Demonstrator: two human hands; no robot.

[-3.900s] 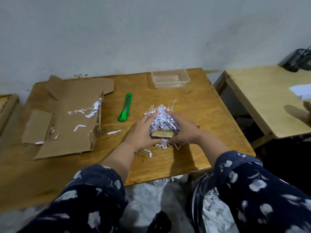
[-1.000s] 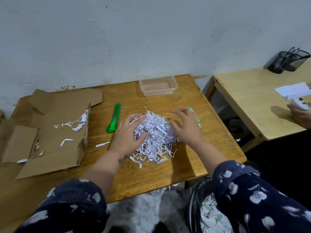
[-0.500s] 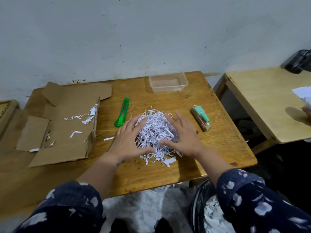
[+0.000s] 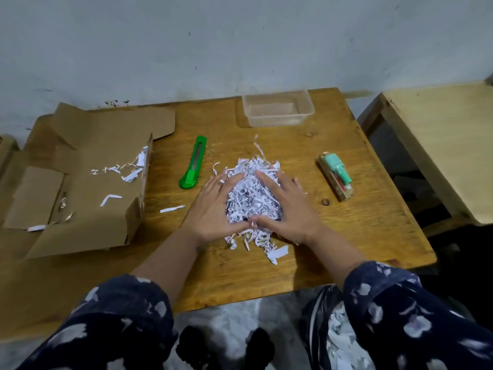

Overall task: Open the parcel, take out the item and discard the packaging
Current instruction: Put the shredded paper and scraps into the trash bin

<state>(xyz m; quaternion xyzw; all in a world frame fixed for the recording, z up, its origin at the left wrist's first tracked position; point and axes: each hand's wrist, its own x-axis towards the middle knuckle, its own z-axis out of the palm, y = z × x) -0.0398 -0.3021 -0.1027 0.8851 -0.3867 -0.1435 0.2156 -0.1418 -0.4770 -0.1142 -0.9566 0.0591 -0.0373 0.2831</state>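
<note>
Cleanup: left hand (image 4: 213,209) and right hand (image 4: 289,209), fingers flat, unclenched, pressing white shredded-paper heap (image 4: 250,194); gather near stray strips (image 4: 277,253), squeeze, lift to black plastic bag (image 4: 316,319).

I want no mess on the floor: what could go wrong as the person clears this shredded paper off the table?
1. The shredded paper is a loose heap only cupped between left hand and right hand; strips trailing at its near side could fall short of the black bag below the table edge.
2. The green utility knife lies close to the left hand; a wide sweep might knock it off.
</note>
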